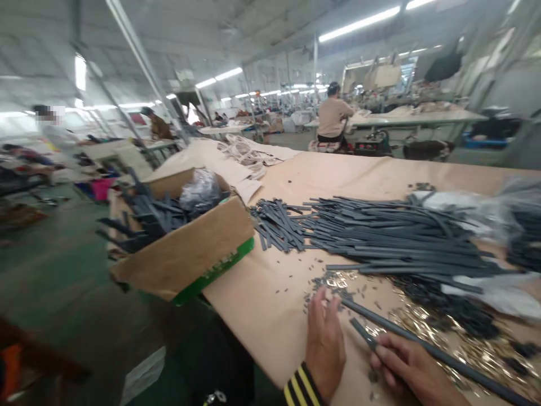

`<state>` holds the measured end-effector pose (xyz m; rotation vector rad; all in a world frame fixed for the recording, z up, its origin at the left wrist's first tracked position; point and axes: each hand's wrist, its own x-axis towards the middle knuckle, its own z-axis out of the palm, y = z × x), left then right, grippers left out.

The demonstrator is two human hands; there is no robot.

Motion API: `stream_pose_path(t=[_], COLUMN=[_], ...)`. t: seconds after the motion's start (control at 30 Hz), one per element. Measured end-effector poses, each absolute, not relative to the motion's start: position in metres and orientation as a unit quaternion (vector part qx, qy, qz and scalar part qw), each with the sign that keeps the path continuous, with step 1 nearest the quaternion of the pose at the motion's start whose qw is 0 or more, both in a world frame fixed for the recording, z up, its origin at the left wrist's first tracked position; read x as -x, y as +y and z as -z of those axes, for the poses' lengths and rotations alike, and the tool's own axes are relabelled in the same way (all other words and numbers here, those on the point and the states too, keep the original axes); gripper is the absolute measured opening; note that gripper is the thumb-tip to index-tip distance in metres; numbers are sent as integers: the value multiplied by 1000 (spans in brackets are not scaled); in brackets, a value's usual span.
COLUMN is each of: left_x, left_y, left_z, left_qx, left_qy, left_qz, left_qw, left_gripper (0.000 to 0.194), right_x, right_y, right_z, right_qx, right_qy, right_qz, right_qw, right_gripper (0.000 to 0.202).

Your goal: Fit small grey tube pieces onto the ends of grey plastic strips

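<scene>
My left hand (325,335), in a dark cuff with yellow stripes, is over the tabletop, thumb and fingers slightly apart and nothing visible between them. Its fingertips are beside small dark pieces (347,295) and a few gold rectangular buckles (338,280). Close to the thumb is the end of a long dark strap (397,329), which runs diagonally past my right hand to the lower right. Between thumb and fingers, my right hand (401,363) pinches a short dark strap (362,332). Its free end points up and left. The right fingertips are partly hidden.
Many dark straps (380,231) lie across the table (249,299). Gold buckles (477,355) are heaped at right, near clear plastic bags (477,211). A cardboard box (198,248) of dark strips overhangs the left edge. Another person (333,115) sits beyond the table.
</scene>
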<state>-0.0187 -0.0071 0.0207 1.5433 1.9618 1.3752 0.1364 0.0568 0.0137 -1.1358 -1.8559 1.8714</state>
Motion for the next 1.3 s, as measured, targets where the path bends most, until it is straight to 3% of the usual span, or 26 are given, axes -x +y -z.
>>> stream_pose_path(t=[0.03, 0.2, 0.3, 1.0, 1.3], left_x=[22, 24, 20, 17, 16], left_y=[-4, 10, 12, 12, 14], left_z=[-22, -10, -2, -11, -9], left_qx=[-524, -390, -334, -259, -265], left_qy=[676, 605, 568, 606, 622], left_qz=[-488, -460, -475, -490, -478], left_qw=[175, 519, 583, 571, 560], left_gripper=[32, 32, 28, 29, 28], right_x=[-136, -134, -136, -152, -157], right_y=[57, 61, 60, 68, 71], right_z=[-15, -13, -10, -30, -28], right_qx=[389, 364, 346, 338, 338], right_qy=[-623, -586, -585, -646, -674], right_qz=[-663, -706, -716, -677, -650], right_qw=[147, 159, 159, 97, 94], right_gripper=[31, 34, 30, 16, 20])
